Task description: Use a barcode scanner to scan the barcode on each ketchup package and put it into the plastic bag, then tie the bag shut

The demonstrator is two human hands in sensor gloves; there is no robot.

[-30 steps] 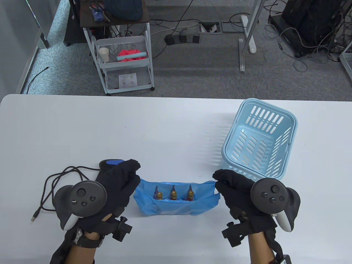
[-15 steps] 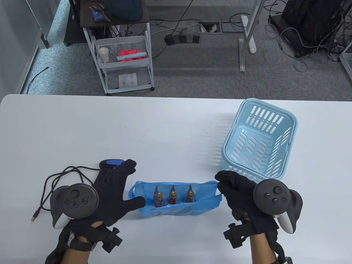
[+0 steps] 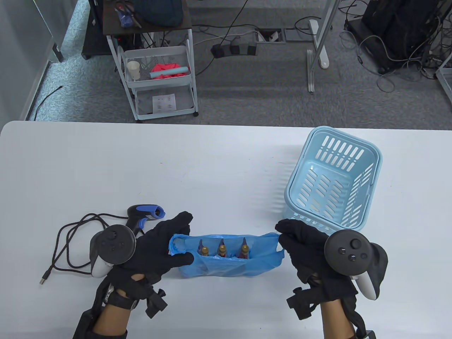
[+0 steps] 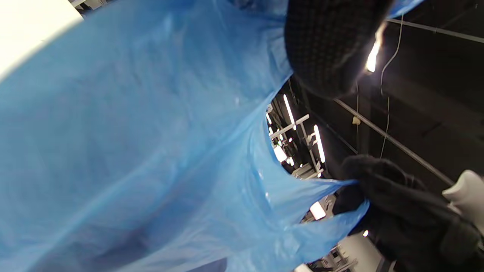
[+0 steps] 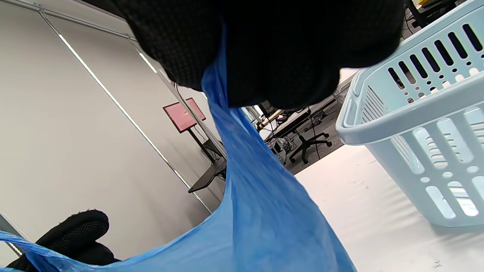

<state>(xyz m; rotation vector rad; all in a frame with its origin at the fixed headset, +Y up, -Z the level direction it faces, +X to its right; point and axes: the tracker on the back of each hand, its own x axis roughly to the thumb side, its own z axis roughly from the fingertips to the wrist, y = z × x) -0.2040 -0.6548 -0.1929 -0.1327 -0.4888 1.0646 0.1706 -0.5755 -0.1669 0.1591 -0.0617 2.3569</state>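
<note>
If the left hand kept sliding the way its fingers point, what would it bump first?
The left hand points right, at the blue bag, already at its left handle loop. It would push into the bag and the ketchup packages; depth is hard to judge.

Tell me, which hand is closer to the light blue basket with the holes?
Right. The right hand sits just in front of the light blue slotted plastic basket, beside its near wall. The left hand is across the table, past the blue plastic bag.
</note>
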